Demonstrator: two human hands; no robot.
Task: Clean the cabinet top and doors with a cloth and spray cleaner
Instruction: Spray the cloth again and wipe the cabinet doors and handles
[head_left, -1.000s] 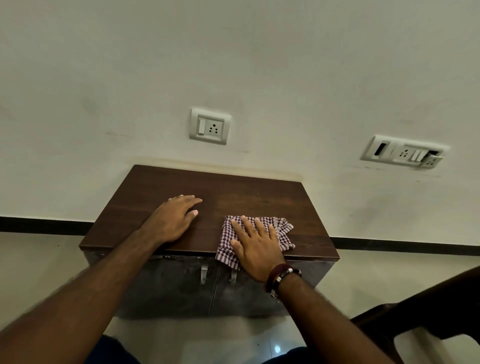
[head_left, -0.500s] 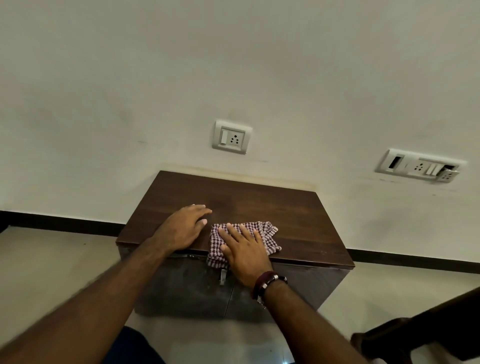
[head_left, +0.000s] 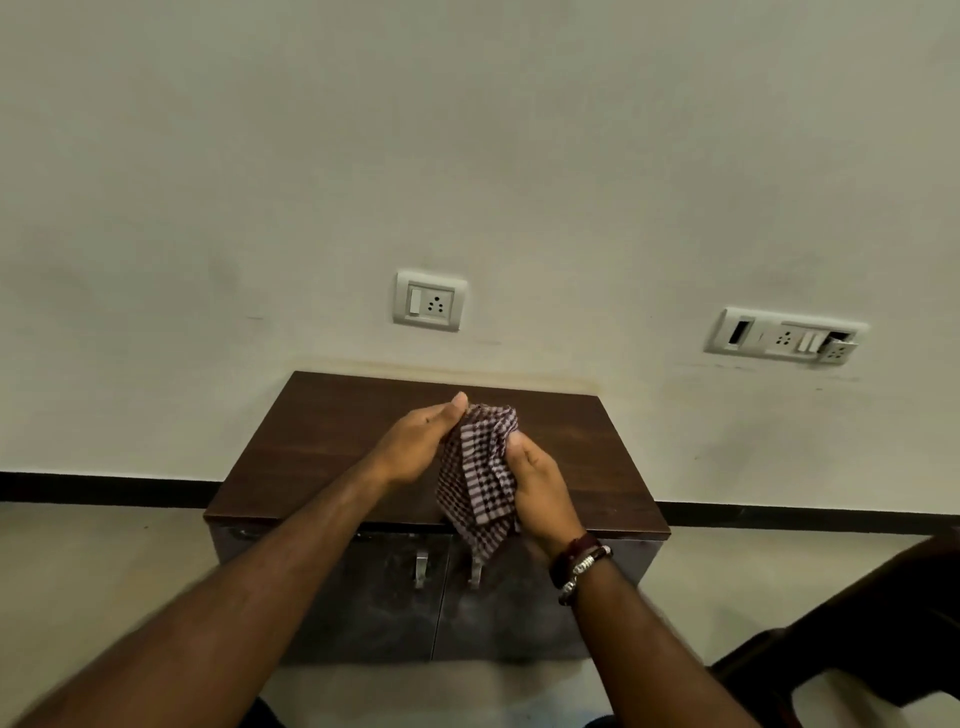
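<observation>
While both forearms reach forward from the bottom of the view, the left hand (head_left: 415, 447) and the right hand (head_left: 537, 486) meet in the air above a low cabinet (head_left: 363, 597), each with fingers curled round a bunched checked cloth (head_left: 478, 473) (maroon and white). The cloth is lifted off the wood, gripped between the two hands, and its loose lower corner hangs down past the front edge. A bracelet (head_left: 579, 564) circles the right wrist.

Below the hands, two closed dark doors show a pair of metal handles (head_left: 422, 569) side by side at the centre seam. At the lower right corner, a dark chair (head_left: 857, 639) stands close to the cabinet's right side, with a strip of pale floor (head_left: 93, 571) between them; the floor on the left is wider.

Beyond the hands, the brown wooden surface (head_left: 322, 441) stretches back to the wall. Its front edge runs just under the wrists, and its rear edge touches the wall.

Farther up, a black skirting band (head_left: 104, 488) runs along the foot of the cream wall (head_left: 467, 130). One socket plate (head_left: 430, 300) sits above the cabinet, and a longer switch panel (head_left: 787, 336) sits to the right.
</observation>
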